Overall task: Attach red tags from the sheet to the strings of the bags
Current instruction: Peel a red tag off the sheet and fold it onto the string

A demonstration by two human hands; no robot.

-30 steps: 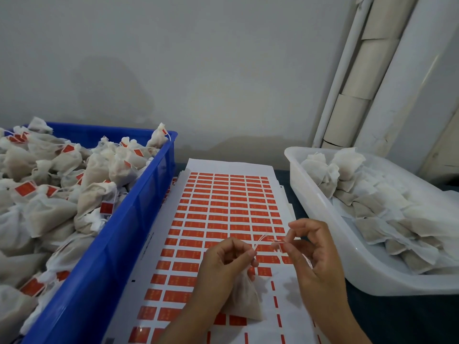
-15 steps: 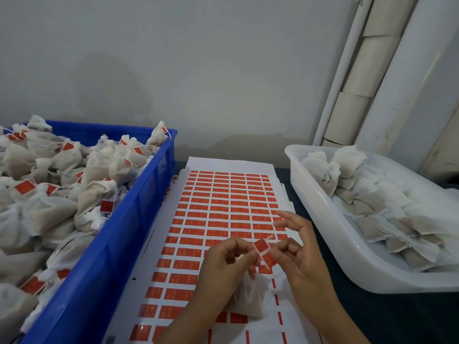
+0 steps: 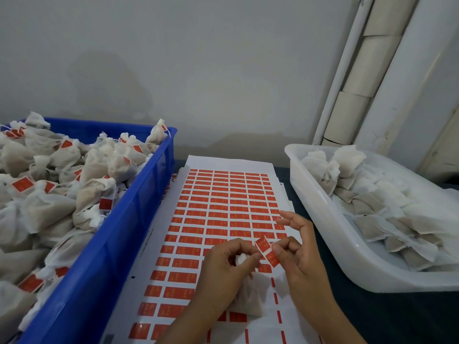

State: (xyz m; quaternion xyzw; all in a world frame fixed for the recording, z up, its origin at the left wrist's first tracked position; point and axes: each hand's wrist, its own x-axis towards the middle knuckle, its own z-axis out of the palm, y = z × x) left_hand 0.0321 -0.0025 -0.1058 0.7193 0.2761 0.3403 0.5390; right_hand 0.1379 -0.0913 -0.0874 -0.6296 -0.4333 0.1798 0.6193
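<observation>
**Folding the tag over the string**

The right hand point(image 3: 295, 254) pinched a red tag point(image 3: 267, 250), and the left hand point(image 3: 231, 264) gripped the bag point(image 3: 248, 301) by its neck. The fold should close squarely over the string, which was too thin to see. The tag stood between both thumbs, above the sheet point(image 3: 223, 207).

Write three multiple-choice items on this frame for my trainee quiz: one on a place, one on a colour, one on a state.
1. Where are the tagged bags piled?
A. blue crate
B. white tub
C. on the sheet

2. What colour are the tags on the sheet?
A. green
B. red
C. yellow

3. What does the left hand hold?
A. nothing
B. scissors
C. a bag

Key: 1 A, red-tagged bags fill the blue crate; the white tub holds untagged ones. 2 B, the sheet carries red rows. 3 C, the left hand grips a bag; the right hand pinches a red tag.
</observation>
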